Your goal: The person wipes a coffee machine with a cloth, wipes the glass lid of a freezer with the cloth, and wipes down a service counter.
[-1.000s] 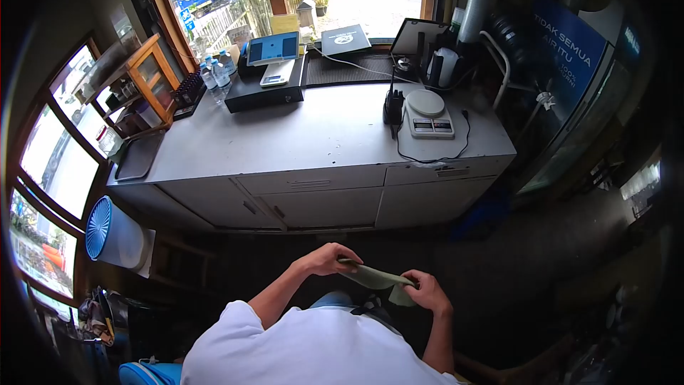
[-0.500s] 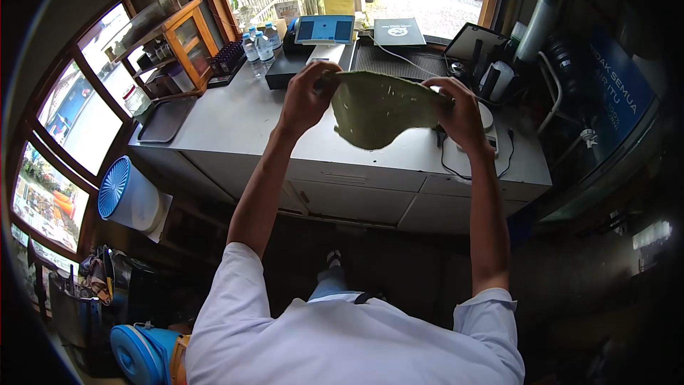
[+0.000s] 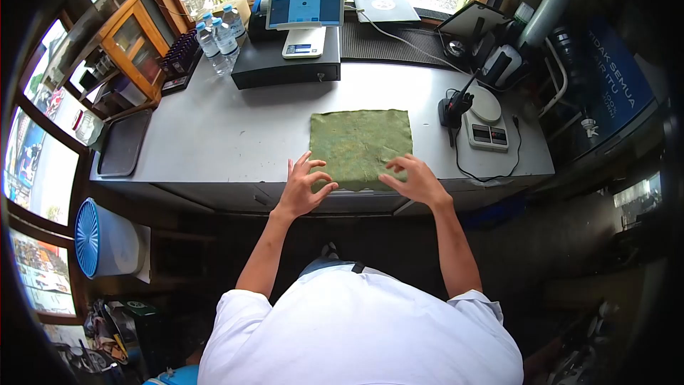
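Note:
A green cloth (image 3: 361, 144) lies spread flat on the grey counter (image 3: 242, 125), its near edge hanging slightly over the counter's front. At the cloth's near left corner is my left hand (image 3: 303, 189), fingers apart and curved, with nothing held. My right hand (image 3: 417, 182) is at the near right corner, fingers bent and spread, thumb by the cloth's edge. Whether the fingertips touch the fabric is hard to make out.
A tablet (image 3: 305, 8) stands on a black cash drawer (image 3: 285, 71), with water bottles (image 3: 226, 37) to its left. On the right are a kitchen scale (image 3: 487, 128), a walkie-talkie (image 3: 456, 107) and a cable. A dark tray (image 3: 125, 144) sits at the left end.
The cloth was held up in the air between both hands. Now it lies flat on the counter, let go, and my hands have come down and back towards me.

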Demonstrator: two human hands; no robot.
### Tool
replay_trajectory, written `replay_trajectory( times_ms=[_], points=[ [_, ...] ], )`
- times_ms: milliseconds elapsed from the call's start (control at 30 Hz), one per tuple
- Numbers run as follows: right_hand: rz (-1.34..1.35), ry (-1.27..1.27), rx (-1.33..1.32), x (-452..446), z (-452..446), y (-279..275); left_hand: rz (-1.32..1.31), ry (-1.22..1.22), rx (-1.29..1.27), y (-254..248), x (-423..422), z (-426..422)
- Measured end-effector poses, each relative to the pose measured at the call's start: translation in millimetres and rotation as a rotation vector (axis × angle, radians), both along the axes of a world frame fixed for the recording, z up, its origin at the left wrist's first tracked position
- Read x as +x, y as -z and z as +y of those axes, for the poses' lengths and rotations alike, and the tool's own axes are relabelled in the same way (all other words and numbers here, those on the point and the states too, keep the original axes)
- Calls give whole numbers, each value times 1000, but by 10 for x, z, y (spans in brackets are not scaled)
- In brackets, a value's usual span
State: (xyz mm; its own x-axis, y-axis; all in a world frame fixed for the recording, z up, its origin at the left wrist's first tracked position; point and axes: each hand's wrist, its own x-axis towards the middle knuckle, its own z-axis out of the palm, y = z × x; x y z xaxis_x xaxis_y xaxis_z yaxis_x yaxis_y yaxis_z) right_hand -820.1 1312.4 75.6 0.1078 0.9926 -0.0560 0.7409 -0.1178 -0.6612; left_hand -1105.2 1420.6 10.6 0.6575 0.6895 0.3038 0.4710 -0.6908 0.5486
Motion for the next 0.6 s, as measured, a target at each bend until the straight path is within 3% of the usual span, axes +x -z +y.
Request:
replay_trajectory(
  times_ms=[67,167,267,467,600],
  points=[
    [88,28,118,-209,383,178,-71,9,-30,30,6,231],
    [-293,272,56,-779,882,515,-128,-61,-50,37,48,581],
    [-485,242,-59,-637,1124,935,102,-251,-1,361,-253,945],
    [-520,516,-164,234,1518,898,379,-491,57,323,-377,1054],
    [-519,436,-136,19,1947,911,366,-505,54,292,-352,1044]
  ],
)
